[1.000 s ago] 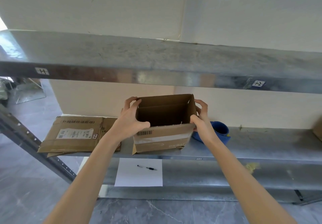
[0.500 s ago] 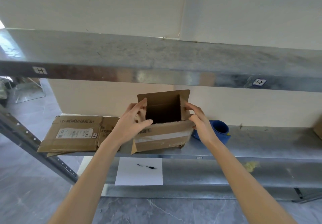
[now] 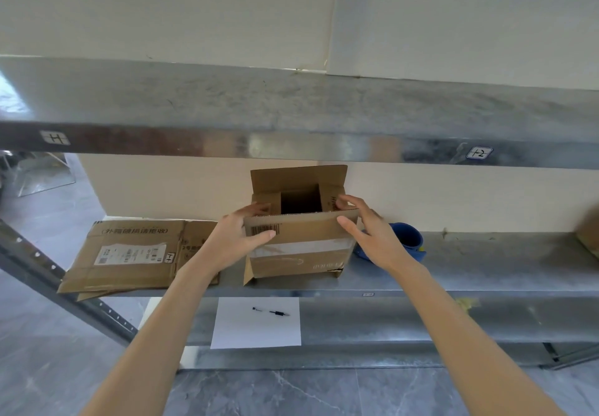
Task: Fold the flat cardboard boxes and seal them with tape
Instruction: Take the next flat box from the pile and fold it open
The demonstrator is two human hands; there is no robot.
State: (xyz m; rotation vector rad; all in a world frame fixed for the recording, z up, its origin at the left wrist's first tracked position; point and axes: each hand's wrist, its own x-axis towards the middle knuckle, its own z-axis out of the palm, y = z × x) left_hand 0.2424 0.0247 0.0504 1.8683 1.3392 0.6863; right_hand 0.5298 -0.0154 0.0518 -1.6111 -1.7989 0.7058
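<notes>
A half-folded cardboard box (image 3: 301, 253) stands upright on the metal shelf (image 3: 486, 263), its top open, its side flaps turned inward and its far flap raised. The left hand (image 3: 233, 237) grips the box's top left corner, thumb on the front by the barcode. The right hand (image 3: 372, 234) holds the top right corner, fingers on the right flap. Flattened boxes (image 3: 136, 253) lie to the left; a blue tape roll (image 3: 408, 240) sits just right.

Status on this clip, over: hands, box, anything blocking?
Left hand and right hand both grip the box at its top corners. Side flaps folded in, back flap upright, top untaped. Blue tape roll beside it; nothing blocking.
</notes>
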